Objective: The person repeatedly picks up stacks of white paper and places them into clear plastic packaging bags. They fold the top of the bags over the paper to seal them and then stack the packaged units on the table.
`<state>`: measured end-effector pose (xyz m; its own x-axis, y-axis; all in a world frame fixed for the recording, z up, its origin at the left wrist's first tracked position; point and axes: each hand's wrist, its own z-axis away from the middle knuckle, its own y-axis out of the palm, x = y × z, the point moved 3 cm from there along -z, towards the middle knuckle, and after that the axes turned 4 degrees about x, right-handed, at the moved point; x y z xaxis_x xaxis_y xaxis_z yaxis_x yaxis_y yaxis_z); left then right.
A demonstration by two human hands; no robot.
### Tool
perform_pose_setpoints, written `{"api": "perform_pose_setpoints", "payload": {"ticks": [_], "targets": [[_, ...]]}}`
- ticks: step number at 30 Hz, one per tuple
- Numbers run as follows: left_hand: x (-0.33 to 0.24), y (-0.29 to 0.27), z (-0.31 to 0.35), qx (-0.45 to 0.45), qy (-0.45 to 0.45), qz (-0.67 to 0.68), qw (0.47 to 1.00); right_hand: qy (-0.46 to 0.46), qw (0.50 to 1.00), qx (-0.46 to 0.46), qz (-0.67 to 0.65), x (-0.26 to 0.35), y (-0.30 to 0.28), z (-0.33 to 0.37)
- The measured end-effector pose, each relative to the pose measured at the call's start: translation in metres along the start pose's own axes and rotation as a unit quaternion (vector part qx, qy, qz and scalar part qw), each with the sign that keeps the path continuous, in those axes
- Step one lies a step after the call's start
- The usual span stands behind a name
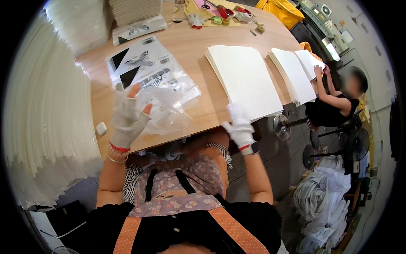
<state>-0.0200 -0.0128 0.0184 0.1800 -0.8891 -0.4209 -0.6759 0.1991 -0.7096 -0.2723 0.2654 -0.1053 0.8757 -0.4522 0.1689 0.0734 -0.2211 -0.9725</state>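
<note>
My left hand [128, 114] wears a pale knit glove with two bare fingertips. Its fingers are apart over the near left part of a pile of clear printed plastic bags [167, 80], holding nothing that I can see. Pencil drawings, barcodes and black corners mark the bags, and loose clear film bulges up beside the hand. My right hand [240, 129], in a white glove, is open with its thumb out to the side. It is at the near left corner of a stack of white paper sheets [243, 80], and I cannot tell whether it touches them.
Tall stacks of filmy sleeves [50, 106] rise at the table's left. A small white object [101, 128] lies by the near edge. More paper [292, 74] fans out on the right, where another person [338, 99] handles sheets. Tape rolls [224, 12] sit at the back.
</note>
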Motion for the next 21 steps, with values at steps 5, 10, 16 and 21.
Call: {"api": "perform_pose_setpoints", "payload": {"ticks": [5, 10, 16, 21], "targets": [[-0.030, -0.021, 0.003, -0.080, 0.016, 0.099, 0.992, 0.103, 0.991, 0.027, -0.081, -0.089, -0.023, -0.007], [-0.077, 0.012, 0.024, 0.170, -0.050, 0.233, 0.956, 0.194, 0.954, 0.045, -0.226, -0.117, -0.024, -0.026], [-0.109, 0.174, 0.061, 0.339, -0.325, 0.715, 0.518, -0.036, 0.937, -0.198, 0.285, -0.052, -0.030, -0.003], [-0.083, 0.205, 0.085, 0.340, -0.467, 0.690, 0.436, -0.179, 0.630, -0.277, 0.703, 0.029, -0.017, 0.071]]}}
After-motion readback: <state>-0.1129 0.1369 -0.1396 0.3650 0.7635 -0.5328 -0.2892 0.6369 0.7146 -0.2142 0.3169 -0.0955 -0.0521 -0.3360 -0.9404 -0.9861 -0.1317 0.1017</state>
